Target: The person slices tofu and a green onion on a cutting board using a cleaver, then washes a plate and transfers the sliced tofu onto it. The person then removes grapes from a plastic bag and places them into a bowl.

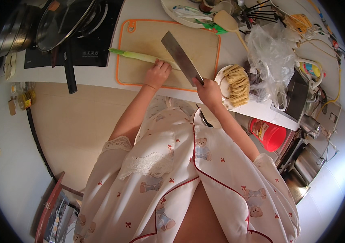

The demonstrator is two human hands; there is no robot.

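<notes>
My left hand (158,75) is closed over a long pale-green green onion (137,56), pressing it onto the cutting board (150,36). The stalk lies across the board, its darker green tip reaching past the left edge. In my right hand (210,94) is the handle of a wide-bladed kitchen knife (180,53). Its blade slants up and left above the board, crossing the view of the stalk's white end. Whether the blade touches the stalk, I cannot tell.
Right of the board stands a plate (223,79) of thick yellowish noodles (237,86), beside a clear plastic bag (270,52). A beige spatula (226,21) rests behind. At left, a lidded pan (65,22) on the cooktop (95,56) points its black handle (70,73) over the counter edge.
</notes>
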